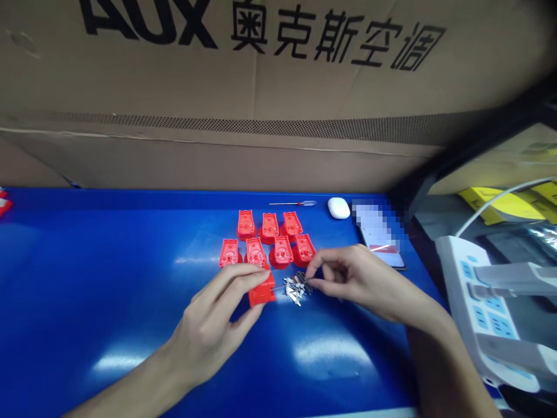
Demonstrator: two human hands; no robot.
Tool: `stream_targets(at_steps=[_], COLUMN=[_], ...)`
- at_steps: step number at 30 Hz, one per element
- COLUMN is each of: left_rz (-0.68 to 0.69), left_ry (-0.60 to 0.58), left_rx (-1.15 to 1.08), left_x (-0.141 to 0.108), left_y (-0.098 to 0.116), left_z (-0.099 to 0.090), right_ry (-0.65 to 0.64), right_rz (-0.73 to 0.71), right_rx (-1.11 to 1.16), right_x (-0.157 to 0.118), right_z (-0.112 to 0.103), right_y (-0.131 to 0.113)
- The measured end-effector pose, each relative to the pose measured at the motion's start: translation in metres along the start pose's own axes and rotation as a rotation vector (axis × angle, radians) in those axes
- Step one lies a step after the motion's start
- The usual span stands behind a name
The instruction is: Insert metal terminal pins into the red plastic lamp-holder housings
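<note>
My left hand (213,319) grips a red plastic housing (262,292) between thumb and fingers, tilted on its side just above the blue surface. A thin, light rod or wire shows at the housing's right end, pointing toward a small pile of metal and white pieces (295,290). At the right edge of that pile, the thumb and index finger of my right hand (365,281) are pinched together. Whatever lies between those fingertips is too small to make out. Several matching red housings (283,255) stand in two rows just beyond both hands.
Behind the housings lie a screwdriver (304,203) and a white rounded case (338,208). A phone (380,235) rests beyond my right hand. A white power strip (483,313) with plugs borders the blue table (108,278) on the right. A large cardboard box (261,87) walls off the back.
</note>
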State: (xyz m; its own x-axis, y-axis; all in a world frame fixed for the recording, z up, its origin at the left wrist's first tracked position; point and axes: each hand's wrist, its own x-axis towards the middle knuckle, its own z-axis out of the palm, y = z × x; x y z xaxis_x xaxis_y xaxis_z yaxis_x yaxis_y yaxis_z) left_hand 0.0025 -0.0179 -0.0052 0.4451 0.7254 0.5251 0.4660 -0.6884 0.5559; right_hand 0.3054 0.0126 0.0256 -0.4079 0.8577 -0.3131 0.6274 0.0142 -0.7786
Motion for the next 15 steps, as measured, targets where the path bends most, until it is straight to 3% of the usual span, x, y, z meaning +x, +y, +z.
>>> stream_targets(at_steps=[10, 15], left_rz=[0.017, 0.027], left_ry=[-0.026, -0.052], left_rx=[0.005, 0.011], left_x=[-0.0003, -0.0018], left_y=[-0.0007, -0.0001], left_z=[-0.0008, -0.0009], right_ry=[-0.024, -0.010], right_rz=[-0.025, -0.015], right_rx=[-0.093, -0.047], right_x=[-0.0007, -0.0025], right_z=[-0.0043, -0.0050], right_y=[0.0115, 0.0056])
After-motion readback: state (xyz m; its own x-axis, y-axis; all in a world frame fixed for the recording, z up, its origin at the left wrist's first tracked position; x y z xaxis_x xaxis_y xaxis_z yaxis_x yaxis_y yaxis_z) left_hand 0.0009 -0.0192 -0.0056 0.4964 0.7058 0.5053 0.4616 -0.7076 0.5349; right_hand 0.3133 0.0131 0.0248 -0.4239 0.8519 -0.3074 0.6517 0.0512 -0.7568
